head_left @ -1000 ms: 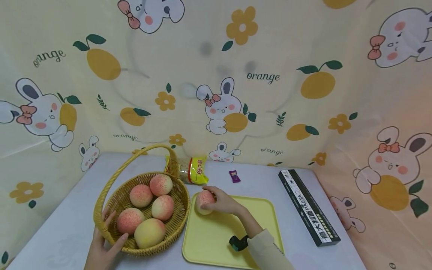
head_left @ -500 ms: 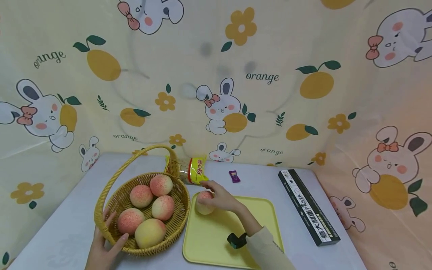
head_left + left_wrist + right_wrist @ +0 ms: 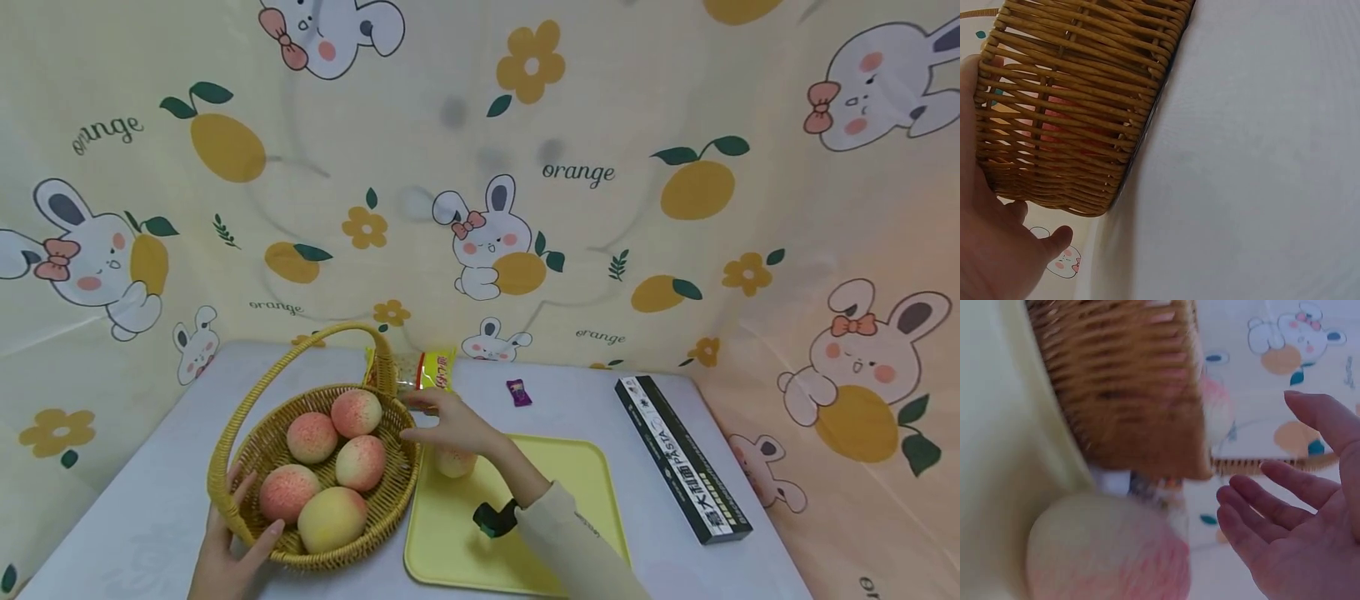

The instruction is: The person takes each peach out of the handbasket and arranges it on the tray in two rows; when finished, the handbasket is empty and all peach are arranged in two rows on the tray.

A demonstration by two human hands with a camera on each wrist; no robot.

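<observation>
Several pink-and-yellow peaches (image 3: 361, 462) lie in a woven basket (image 3: 401, 500) with a tall arched handle. My left hand (image 3: 234, 550) rests against the basket's near left rim, thumb and fingers spread apart; in the left wrist view that hand (image 3: 1004, 244) is beside the wicker wall. Another peach (image 3: 454, 462) sits at the far left corner of a yellow tray (image 3: 525, 533), partly hidden by my right hand (image 3: 457, 425). That hand is above the tray's edge, reaching towards the basket's right rim with nothing in its grasp. The right wrist view shows its fingers apart from the tray peach (image 3: 1110, 550).
Behind the basket lies a yellow-labelled food packet (image 3: 433, 371). A small purple wrapped sweet (image 3: 518, 392) is beyond the tray, and a long black pasta box (image 3: 678, 458) lies to its right. A printed cloth (image 3: 585, 242) hangs behind the table.
My right hand has let go of the peach on the tray and moved left towards the basket's rim. The left hand and the basket have stayed put.
</observation>
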